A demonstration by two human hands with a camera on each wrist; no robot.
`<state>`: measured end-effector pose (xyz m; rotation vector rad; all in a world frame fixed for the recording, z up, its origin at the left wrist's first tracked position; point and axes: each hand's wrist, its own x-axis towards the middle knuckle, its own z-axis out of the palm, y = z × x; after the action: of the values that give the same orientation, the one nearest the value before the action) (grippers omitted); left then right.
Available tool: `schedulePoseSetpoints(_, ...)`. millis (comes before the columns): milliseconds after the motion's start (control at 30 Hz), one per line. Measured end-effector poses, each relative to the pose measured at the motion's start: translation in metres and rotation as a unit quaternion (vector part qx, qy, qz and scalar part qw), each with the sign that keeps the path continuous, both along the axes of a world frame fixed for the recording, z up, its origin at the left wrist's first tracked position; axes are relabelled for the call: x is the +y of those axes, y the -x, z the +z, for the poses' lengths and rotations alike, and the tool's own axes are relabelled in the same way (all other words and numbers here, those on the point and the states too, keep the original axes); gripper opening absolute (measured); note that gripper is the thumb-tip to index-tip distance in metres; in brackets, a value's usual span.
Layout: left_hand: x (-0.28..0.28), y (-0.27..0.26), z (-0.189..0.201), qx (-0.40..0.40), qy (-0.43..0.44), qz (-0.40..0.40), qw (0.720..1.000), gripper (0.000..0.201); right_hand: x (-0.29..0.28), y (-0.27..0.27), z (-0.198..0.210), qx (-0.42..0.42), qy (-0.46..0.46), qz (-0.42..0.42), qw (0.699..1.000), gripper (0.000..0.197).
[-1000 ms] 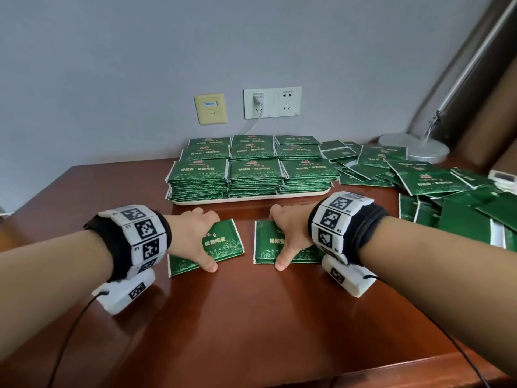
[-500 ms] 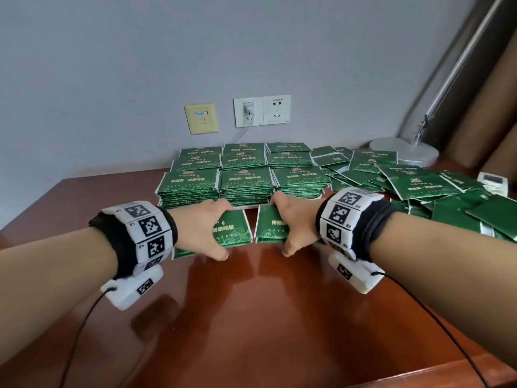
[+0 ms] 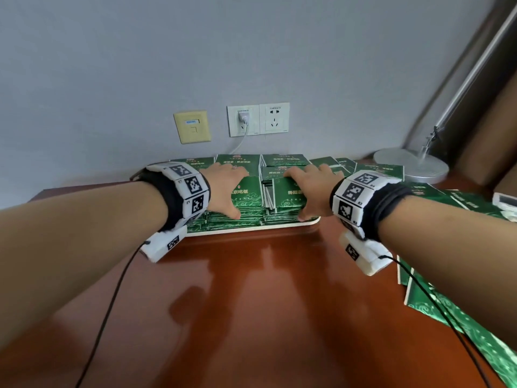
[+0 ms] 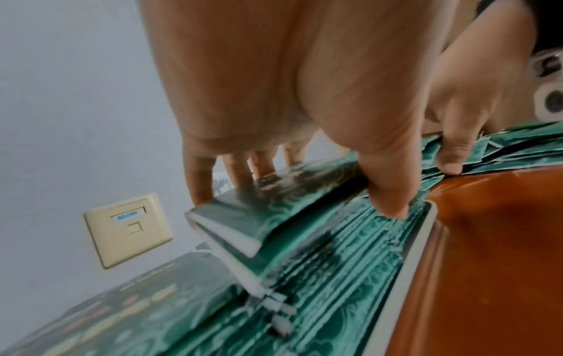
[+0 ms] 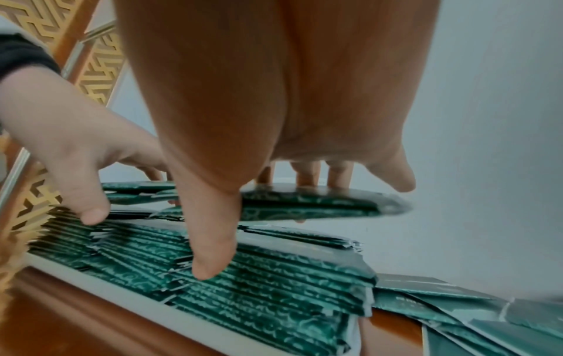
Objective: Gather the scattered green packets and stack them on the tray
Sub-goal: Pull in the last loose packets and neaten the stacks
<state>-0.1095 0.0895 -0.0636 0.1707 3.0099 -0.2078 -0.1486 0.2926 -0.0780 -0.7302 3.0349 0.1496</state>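
The left hand (image 3: 223, 189) held a flat green foil packet with a pale swirl print (image 3: 247, 195) between its fingers (image 4: 199, 178) at the far edge and its thumb (image 4: 385, 187) at the near edge, over the front left stack on the tray; in the left wrist view the packet sat tilted, its near side lower, just above the stack. The right hand (image 3: 313, 191) gripped a second green foil packet (image 3: 288, 193) the same way, fingers (image 5: 307, 174) across the far edge and thumb (image 5: 213, 240) reaching down past the near edge to the front of the pile, the packet clear of the stack below it in the right wrist view. Both hands were side by side, close but not touching. Beneath them the stacked green packets (image 5: 259, 296) filled the flat white tray with rounded corners (image 3: 251, 229) in neat rows. The tray stood on a glossy reddish-brown wooden table (image 3: 265, 317) against a grey wall. To the right of the tray, loose green packets (image 3: 458, 312) lay scattered and overlapping. Behind them stood the round silver lamp base (image 3: 411, 166), and on the wall were a beige data socket plate (image 3: 192, 126) and a white power outlet (image 3: 257, 119) with a plug in it.
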Motion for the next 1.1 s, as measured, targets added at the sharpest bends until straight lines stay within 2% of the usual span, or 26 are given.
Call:
schedulePoseSetpoints(300, -0.003, 0.028, -0.013, -0.018, 0.012, 0.000, 1.000, 0.102, -0.010, 0.033, -0.004, -0.040, -0.001, -0.006, 0.999, 0.102)
schedulePoseSetpoints(533, -0.012, 0.017, -0.018, 0.015, -0.033, 0.020, 0.999, 0.092, -0.014, 0.031, -0.001, -0.055, -0.012, 0.005, 0.998, 0.103)
schedulePoseSetpoints(733, -0.007, 0.003, -0.016, 0.048, -0.044, 0.039, 0.997, 0.095, -0.014, 0.017, -0.002, -0.042, 0.006, -0.008, 0.999, 0.113)
schedulePoseSetpoints(933, 0.021, -0.020, -0.015, 0.050, -0.040, -0.028, 0.998, 0.092, 0.013, -0.012, -0.008, -0.036, -0.001, -0.044, 0.998, 0.114)
schedulePoseSetpoints(1100, 0.052, -0.049, -0.030, 0.022, -0.051, -0.093, 0.994, 0.085, 0.032, -0.050, -0.018, -0.035, -0.025, -0.074, 0.996, 0.114)
